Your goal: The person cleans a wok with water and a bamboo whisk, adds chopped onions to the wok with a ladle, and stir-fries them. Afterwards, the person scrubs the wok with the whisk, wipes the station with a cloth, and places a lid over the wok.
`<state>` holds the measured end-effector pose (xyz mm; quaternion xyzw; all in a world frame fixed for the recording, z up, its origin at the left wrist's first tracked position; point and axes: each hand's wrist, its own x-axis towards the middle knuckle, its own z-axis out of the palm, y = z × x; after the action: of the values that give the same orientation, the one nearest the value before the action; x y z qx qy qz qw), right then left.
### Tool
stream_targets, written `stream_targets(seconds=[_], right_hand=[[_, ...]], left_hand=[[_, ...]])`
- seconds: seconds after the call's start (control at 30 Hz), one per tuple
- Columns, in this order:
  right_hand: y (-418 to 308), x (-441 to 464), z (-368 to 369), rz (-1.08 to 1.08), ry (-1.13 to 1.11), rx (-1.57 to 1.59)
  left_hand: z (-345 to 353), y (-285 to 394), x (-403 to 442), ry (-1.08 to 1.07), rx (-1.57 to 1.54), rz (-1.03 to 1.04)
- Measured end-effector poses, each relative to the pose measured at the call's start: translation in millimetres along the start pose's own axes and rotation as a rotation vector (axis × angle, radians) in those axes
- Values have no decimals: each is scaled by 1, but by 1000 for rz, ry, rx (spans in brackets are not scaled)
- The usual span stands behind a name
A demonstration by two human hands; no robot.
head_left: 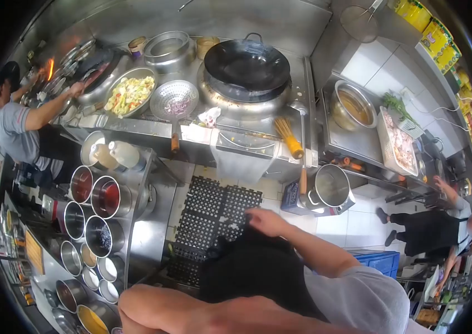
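My right hand (pixel 268 222) is over the front of my black apron (pixel 247 267), fingers curled inward. Whatever they hold, if anything, is hidden. My left arm (pixel 191 314) is bent across the bottom edge, and its hand does not show. Beyond my right hand, a black wok (pixel 247 64) sits on the burner. A bamboo brush (pixel 288 138) with a yellow handle lies on the stove's front edge beside a ladle (pixel 301 150). To their left are a perforated strainer (pixel 175 100) with chopped onion and a bowl of cut vegetables (pixel 130 93).
Pots of sauce (pixel 109 197) crowd the left shelf. A stockpot (pixel 332 186) stands on the right, below a metal bowl of liquid (pixel 353 106) and a tray of raw meat (pixel 397 142). One person (pixel 19 119) works at the left stove, another person (pixel 433 231) at the far right.
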<state>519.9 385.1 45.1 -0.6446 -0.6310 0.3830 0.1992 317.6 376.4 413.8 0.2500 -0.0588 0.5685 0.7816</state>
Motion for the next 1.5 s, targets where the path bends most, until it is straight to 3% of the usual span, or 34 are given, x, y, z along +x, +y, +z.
stream_targets(seconds=[0.13, 0.17, 0.27, 0.3, 0.37, 0.43, 0.47, 0.53, 0.67, 0.87, 0.93, 0.97, 1.0, 1.07, 1.2, 1.27, 1.37, 1.5], right_hand=[[-15, -20, 39, -110, -187, -105], [-21, -22, 38, 12, -339, -92], [-5, -31, 45, -116, -258, -107], [-4, -32, 43, -43, -285, -123], [4, -32, 28, 57, -270, -141], [15, -35, 17, 145, -233, -131], [19, -35, 10, 203, -226, -132], [34, -35, 1, 274, -217, -122], [90, -23, 0, 320, -270, -79], [177, 34, -13, 440, -142, 190], [192, 56, -21, 527, -70, 348], [192, 67, -33, 576, -101, 454], [195, 79, -38, 594, -90, 520], [203, 86, -38, 635, -77, 637], [212, 87, -41, 512, -171, 585], [218, 82, -46, 532, -205, 600], [226, 76, -58, 597, -161, 641], [230, 78, -67, 639, -130, 752]], left_hand=[[-25, 48, -5, -267, 157, 60], [-29, 58, -1, -354, 208, 64], [-58, 84, 5, -652, 281, -7], [-90, 87, 16, -819, 305, 13], [-144, 88, 16, -687, 495, -71], [-198, 70, 14, -14, 763, -245], [-240, 56, 24, 161, 685, -325], [-329, 29, 29, 340, 906, -433], [-417, -16, 59, 440, 1043, -502], [-512, -117, 200, 394, 1406, -474], [-529, -157, 257, 460, 1556, -636], [-572, -178, 280, 362, 1746, -595], [-628, -201, 293, 177, 1881, -359], [-590, -231, 335, 296, 1998, -868], [-612, -269, 376, 269, 2315, -1056], [-620, -266, 383, 288, 2306, -1000], [-614, -246, 370, 198, 2157, -710], [-545, -189, 331, -57, 2090, -407]])
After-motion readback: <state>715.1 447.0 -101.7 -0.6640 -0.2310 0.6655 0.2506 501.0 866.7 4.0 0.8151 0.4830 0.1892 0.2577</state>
